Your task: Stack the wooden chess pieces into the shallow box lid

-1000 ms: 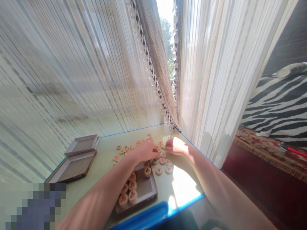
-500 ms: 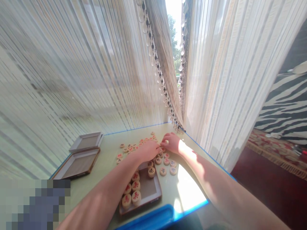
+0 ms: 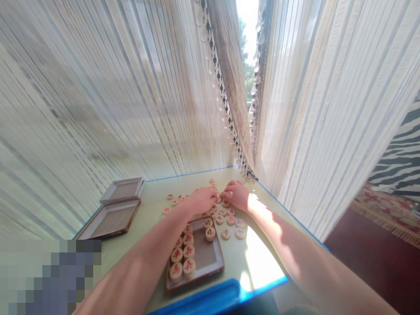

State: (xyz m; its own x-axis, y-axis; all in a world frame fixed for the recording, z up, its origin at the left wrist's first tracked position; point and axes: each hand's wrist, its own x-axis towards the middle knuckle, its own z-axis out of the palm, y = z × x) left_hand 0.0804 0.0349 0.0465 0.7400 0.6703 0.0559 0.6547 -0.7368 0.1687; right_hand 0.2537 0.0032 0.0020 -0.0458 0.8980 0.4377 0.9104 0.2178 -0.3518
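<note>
Round wooden Chinese chess pieces with red or black characters lie scattered over the pale green tabletop (image 3: 154,236). My left hand (image 3: 204,199) reaches over them, its fingers curled and pinched downward; what they hold is hidden. Close on its right, my right hand (image 3: 236,194) has bent fingers with the tips low among the pieces, near a Chinese chess piece (image 3: 225,203). A shallow open box (image 3: 210,262) sits nearer me. Red pieces stand in two columns along its left side, including a red piece (image 3: 189,266); two black pieces, one a black piece (image 3: 210,234), are at its upper right.
A brown-edged box lid (image 3: 110,218) and a grey-white tray (image 3: 123,191) lie at the table's left. A blue ledge (image 3: 203,302) runs along the near edge. Striped sheer curtains (image 3: 114,87) hang behind the table, with beaded trim at the corner. Sunlight brightens the right side.
The view has shifted slightly. My left hand has moved farther from me, uncovering more of the box and its red pieces. My right hand has stayed over nearly the same pieces.
</note>
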